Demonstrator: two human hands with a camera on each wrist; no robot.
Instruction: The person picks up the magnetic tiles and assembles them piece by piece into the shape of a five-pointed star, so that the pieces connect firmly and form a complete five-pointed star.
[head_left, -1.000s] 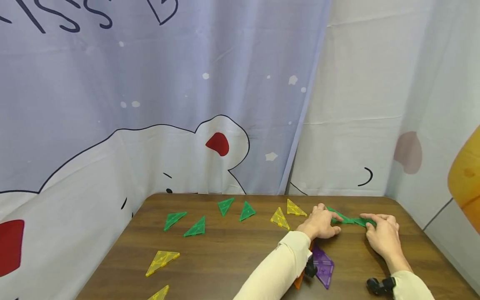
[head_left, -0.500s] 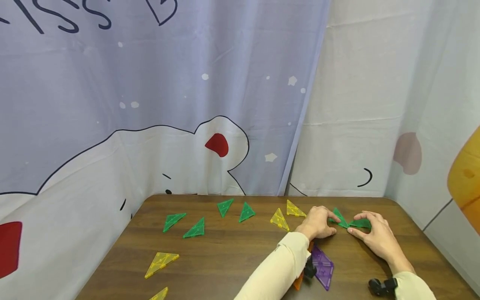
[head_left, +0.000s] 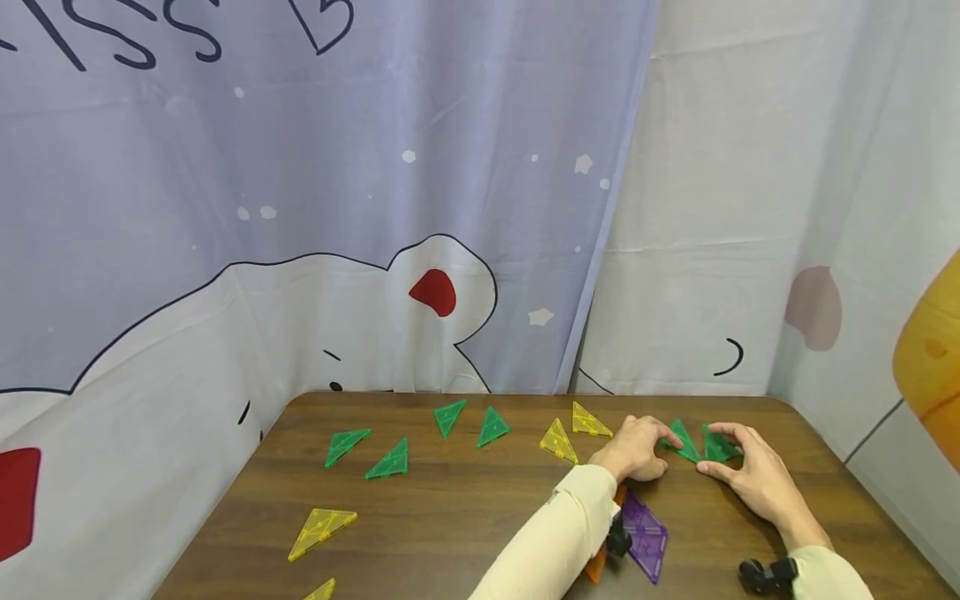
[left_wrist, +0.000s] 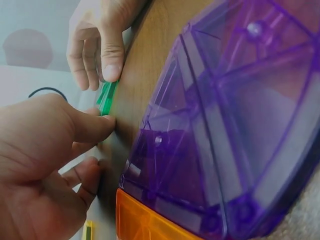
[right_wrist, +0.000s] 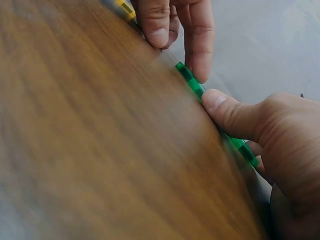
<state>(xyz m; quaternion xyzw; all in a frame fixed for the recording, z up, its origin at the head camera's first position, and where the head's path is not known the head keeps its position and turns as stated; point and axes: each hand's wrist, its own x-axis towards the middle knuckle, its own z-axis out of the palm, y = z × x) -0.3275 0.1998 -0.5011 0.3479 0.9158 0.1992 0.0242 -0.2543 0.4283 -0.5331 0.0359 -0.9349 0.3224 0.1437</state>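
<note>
Green tile (head_left: 715,448) sits pinched in the right hand (head_left: 763,479); the left hand (head_left: 634,448), fingers apart, touches another tile (head_left: 686,445).

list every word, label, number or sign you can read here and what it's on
"ss", on the curtain, top left; strokes before it are cut off
A heart outline, same curtain, cut off at the top
Green tiles and other coloured pieces: no lettering I can make out

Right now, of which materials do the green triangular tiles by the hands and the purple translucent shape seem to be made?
Green triangular tiles: probably slightly shiny plastic; lighter streaks show in the left wrist view. Purple translucent shape: likely hard, glossy plastic, given glints and see-through faces; resin is possible.
</note>
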